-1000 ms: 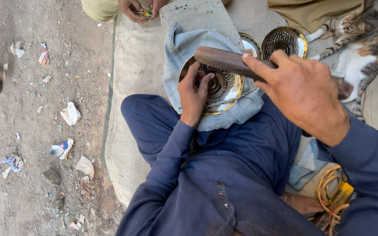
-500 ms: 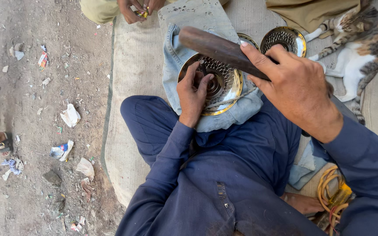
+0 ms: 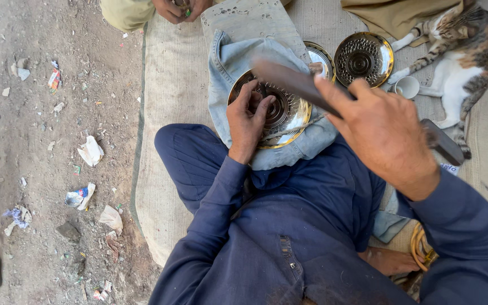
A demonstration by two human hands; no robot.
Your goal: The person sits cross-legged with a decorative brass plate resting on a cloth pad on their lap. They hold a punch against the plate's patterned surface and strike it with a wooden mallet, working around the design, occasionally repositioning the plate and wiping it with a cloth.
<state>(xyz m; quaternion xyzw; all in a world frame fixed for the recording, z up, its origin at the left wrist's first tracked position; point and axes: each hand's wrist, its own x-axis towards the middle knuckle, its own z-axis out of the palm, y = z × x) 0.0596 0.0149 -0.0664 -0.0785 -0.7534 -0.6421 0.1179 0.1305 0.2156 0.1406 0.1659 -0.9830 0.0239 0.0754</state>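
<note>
A seated worker's left hand [image 3: 248,121] presses fingertips onto an engraved brass plate [image 3: 275,113] resting on denim cloth [image 3: 238,59] in the lap, while the right hand [image 3: 382,133] grips a wooden mallet [image 3: 295,82] above the plate. The plate looks stiff and thin, best steadied at its rim. A cat [image 3: 458,68] lies beyond the plate.

1. Soft, even daylight; shadows are faint and no clear direction shows.
2. Mild glare glints on the brass plates [image 3: 364,59].
3. The hammer [image 3: 300,85] smears with motion blur.
4. Dirt ground [image 3: 40,169] and cat [image 3: 458,62] look sharp.
</note>
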